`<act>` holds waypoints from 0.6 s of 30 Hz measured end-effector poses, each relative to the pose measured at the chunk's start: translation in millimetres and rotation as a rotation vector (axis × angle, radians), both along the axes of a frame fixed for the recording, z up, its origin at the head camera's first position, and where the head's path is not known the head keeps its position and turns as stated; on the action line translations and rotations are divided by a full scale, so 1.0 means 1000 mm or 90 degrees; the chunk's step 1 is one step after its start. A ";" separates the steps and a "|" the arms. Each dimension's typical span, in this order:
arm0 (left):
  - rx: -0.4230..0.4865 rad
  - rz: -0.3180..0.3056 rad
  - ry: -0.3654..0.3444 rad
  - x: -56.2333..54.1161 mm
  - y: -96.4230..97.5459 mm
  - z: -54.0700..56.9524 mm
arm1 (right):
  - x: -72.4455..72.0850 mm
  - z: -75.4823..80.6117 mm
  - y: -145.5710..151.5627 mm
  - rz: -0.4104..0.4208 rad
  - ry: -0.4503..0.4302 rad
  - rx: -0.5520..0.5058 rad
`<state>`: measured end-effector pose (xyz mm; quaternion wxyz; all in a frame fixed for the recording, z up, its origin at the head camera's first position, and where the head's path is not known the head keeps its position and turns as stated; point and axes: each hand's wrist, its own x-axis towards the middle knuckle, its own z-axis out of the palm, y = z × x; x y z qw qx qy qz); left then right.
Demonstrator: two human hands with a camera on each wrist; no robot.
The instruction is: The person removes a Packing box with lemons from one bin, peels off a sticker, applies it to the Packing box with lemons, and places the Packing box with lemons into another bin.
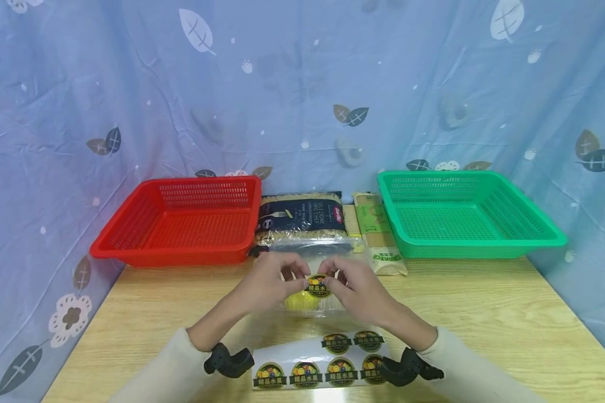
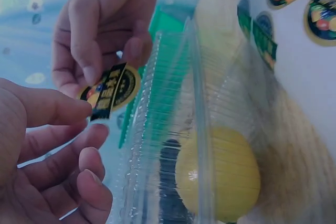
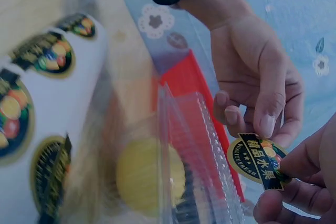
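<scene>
A round black-and-gold fruit sticker (image 1: pixel 317 286) is held up over a clear plastic clamshell box (image 1: pixel 312 312). My left hand (image 1: pixel 276 280) pinches its left edge between thumb and fingers. From the other side, my right hand (image 1: pixel 358 287) pinches the right edge, its thumb overlapping the printed face. Chinese lettering runs across the sticker (image 3: pixel 258 162) on a dark banner, seen in the right wrist view. Through the box's ribbed wall a round yellow fruit (image 2: pixel 226 174) shows in the left wrist view.
A white sheet of matching stickers (image 1: pixel 302 351) lies nearest me. A red basket (image 1: pixel 181 254) stands left, a green basket (image 1: pixel 484 246) right. Between them lie a pasta bag (image 1: pixel 302 215) and a long green-and-cream packet (image 1: pixel 375 224), against a blue curtain (image 1: pixel 282 84).
</scene>
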<state>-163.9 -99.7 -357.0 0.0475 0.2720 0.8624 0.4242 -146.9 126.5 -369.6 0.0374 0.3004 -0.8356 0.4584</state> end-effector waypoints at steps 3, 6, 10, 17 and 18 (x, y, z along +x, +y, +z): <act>0.005 0.008 -0.006 -0.006 0.004 0.001 | -0.009 0.000 -0.001 -0.012 -0.008 -0.017; 0.015 0.012 -0.008 -0.013 0.008 0.000 | -0.017 -0.001 0.000 -0.035 -0.035 -0.030; 0.033 0.030 -0.016 -0.021 0.011 -0.003 | -0.026 -0.001 0.003 -0.053 -0.063 -0.033; 0.028 0.061 -0.036 -0.028 0.014 -0.006 | -0.038 -0.005 0.004 -0.061 -0.040 -0.015; 0.027 0.064 -0.038 -0.029 0.014 -0.007 | -0.040 -0.006 0.004 -0.059 -0.031 -0.008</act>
